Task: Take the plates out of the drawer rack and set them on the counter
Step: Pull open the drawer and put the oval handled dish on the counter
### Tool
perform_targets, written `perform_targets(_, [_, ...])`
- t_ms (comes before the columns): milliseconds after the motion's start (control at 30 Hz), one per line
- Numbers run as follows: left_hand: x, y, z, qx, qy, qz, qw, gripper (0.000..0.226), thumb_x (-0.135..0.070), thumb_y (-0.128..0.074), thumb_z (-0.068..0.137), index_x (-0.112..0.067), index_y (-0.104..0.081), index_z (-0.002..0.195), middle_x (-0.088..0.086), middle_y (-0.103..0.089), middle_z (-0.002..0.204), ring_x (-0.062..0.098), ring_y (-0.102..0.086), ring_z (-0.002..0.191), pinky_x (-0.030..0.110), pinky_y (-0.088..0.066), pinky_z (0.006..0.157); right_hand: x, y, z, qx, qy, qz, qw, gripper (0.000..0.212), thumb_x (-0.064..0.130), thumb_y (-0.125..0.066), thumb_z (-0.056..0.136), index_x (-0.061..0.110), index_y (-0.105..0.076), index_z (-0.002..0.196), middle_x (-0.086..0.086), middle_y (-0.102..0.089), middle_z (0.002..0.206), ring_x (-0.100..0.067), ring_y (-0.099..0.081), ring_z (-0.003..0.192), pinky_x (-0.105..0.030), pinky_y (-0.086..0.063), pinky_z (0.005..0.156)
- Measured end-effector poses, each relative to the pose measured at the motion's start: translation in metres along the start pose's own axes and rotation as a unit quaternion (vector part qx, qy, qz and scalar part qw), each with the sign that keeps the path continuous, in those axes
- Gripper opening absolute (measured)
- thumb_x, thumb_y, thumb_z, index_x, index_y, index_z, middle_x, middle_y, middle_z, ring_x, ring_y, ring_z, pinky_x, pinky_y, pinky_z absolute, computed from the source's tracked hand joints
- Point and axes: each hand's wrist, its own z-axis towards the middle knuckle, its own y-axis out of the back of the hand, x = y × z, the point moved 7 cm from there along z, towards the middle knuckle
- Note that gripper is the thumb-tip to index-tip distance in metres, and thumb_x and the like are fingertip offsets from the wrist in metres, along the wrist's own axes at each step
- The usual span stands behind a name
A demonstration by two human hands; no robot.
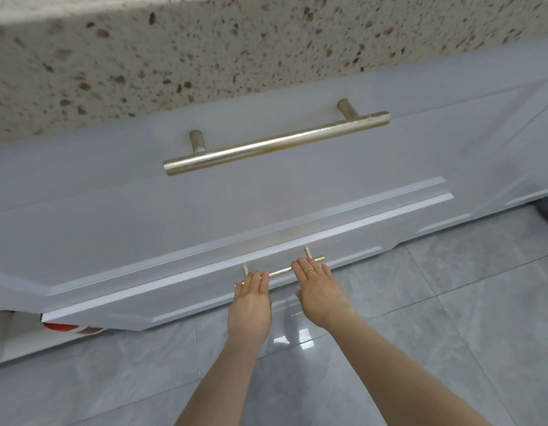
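No plates show. The lower white drawer front (180,290) stands slightly out from the cabinet, with a gap at its left end. Its thin gold handle (280,271) runs between my two hands. My left hand (251,305) lies palm down, its straight fingers laid over the handle's left part. My right hand (317,290), which wears a ring, lies the same way over the handle's right part. Whether any fingertip hooks under the bar cannot be told. The inside of the drawer is hidden.
Above is an upper white drawer front (113,186) with a thick gold handle (275,142), under a speckled stone counter edge (174,56). Something red and white (61,327) shows in the gap at the lower left. Glossy grey floor tiles (451,333) spread below.
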Motion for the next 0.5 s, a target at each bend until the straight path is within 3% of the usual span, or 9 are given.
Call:
perform_targets(300, [-0.001,-0.004,-0.012,0.002,0.003,-0.007,1.0,0.059,-0.029,-0.03,0.099,-0.01,-0.003,0.147,0.003,-0.008,0.157,0.018,-0.003,0.146,0.034,-0.001,0.119,0.001,-0.011,-0.008,-0.001,-0.001,-0.02,1.0,0.059,0.031,-0.021,0.1,0.011,0.009,0.146,-0.004,0.008,0.158,-0.02,0.008,0.146,-0.038,0.002,0.119])
perform_targets(500, [-0.005,-0.001,-0.019,-0.03,-0.002,-0.015,0.999,0.058,-0.027,-0.032,0.098,-0.008,-0.006,0.146,0.004,-0.015,0.154,0.019,-0.008,0.145,0.033,-0.005,0.119,0.0,-0.012,-0.011,-0.001,0.0,-0.025,1.0,0.058,0.034,-0.02,0.099,0.01,0.005,0.147,-0.006,0.004,0.158,-0.02,0.006,0.146,-0.037,0.001,0.119])
